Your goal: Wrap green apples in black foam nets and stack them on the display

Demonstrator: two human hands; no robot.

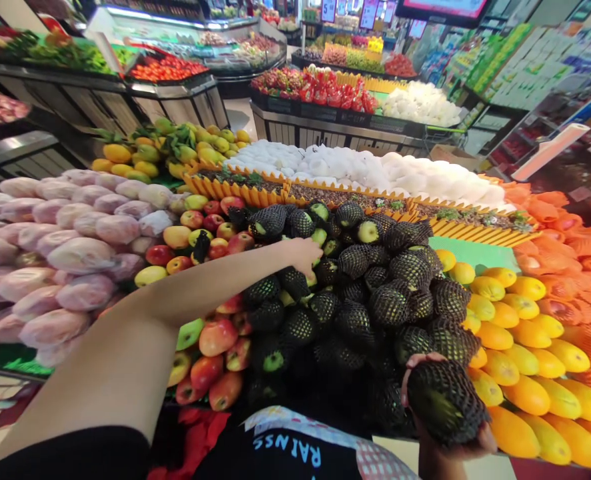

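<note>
My left hand point(302, 255) reaches across from the left into a heap of green fruits in black foam nets point(355, 260). Its fingers curl down onto one netted fruit point(295, 281) near the middle of the heap, partly hidden under the hand. Low on the right, my right hand point(414, 363) is wrapped round a large green fruit in a black foam net point(448, 400), held up in front of the heap. Dark green skin shows through its mesh.
Red and yellow apples point(220, 340) border the heap on the left, beside pale wrapped fruits point(82, 253). Yellow oblong fruits point(530, 353) lie to the right. Behind runs an orange slatted divider point(345, 193) with white-wrapped produce point(355, 167) beyond.
</note>
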